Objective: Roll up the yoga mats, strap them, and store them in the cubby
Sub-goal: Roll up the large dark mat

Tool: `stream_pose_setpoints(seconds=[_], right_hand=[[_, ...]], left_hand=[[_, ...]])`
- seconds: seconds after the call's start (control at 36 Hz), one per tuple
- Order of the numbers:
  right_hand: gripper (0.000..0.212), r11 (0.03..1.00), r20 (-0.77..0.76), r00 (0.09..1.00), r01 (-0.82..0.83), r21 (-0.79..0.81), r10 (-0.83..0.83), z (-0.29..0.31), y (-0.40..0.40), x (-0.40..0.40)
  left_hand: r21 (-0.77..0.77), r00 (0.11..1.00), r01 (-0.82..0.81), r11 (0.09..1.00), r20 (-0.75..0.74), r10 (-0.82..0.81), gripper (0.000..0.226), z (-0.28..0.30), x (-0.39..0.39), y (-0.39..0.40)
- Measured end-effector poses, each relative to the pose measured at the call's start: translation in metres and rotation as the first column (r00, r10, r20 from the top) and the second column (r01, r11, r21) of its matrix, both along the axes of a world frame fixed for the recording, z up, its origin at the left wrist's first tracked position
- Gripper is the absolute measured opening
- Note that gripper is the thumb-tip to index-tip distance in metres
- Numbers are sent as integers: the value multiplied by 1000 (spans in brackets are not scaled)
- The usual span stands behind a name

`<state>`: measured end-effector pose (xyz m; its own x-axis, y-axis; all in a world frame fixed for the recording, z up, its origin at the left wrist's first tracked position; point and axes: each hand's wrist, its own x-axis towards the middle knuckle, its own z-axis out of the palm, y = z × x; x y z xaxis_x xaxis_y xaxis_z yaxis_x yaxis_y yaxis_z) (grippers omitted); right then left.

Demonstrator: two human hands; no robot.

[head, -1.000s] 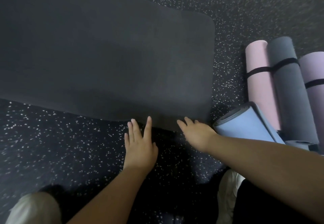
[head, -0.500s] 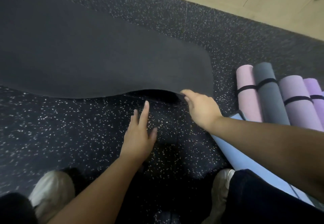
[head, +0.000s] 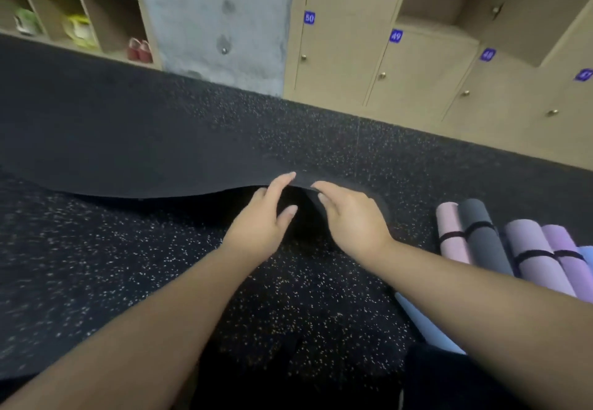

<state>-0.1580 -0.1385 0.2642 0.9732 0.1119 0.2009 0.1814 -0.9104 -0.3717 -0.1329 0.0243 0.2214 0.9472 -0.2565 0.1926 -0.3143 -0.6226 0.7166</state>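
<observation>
Black yoga mat (head: 134,140): on speckled floor (head: 96,265), near edge lifted at 12 o'clock. Left hand (head: 263,217) and right hand (head: 353,217): fingers curled round that raised edge. Rolled, strapped mats (head: 500,242): lying together at 3 o'clock. Numbered lockers (head: 401,66): 1 o'clock.

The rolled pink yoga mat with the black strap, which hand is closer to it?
Right. The right hand is at the lifted edge of the flat black yoga mat, on the side towards the rolled pink yoga mat. The left hand lies farther off, beyond the right.
</observation>
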Motion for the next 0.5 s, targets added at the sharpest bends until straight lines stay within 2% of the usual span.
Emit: stream_pose_setpoints(seconds=[0.11, 0.19, 0.28, 0.39, 0.5], right_hand=[[30, 997, 45, 997, -59, 46, 57, 29, 37, -15], [32, 996, 30, 998, -64, 57, 63, 46, 61, -28], [30, 995, -12, 996, -87, 53, 88, 54, 81, -43], [35, 980, -200, 968, -119, 162, 150, 54, 99, -58], [51, 980, -353, 919, -133, 147, 177, 56, 100, -60]], left_hand=[[76, 992, -90, 993, 97, 83, 31, 49, -6, 25], [247, 984, -70, 967, 177, 26, 22, 74, -11, 54], [359, 987, -55, 932, 163, -4, 19, 87, -20, 82], [318, 991, -90, 944, 123, 53, 12, 99, -33, 99], [166, 993, -112, 980, -14, 116, 16, 102, -39, 104]])
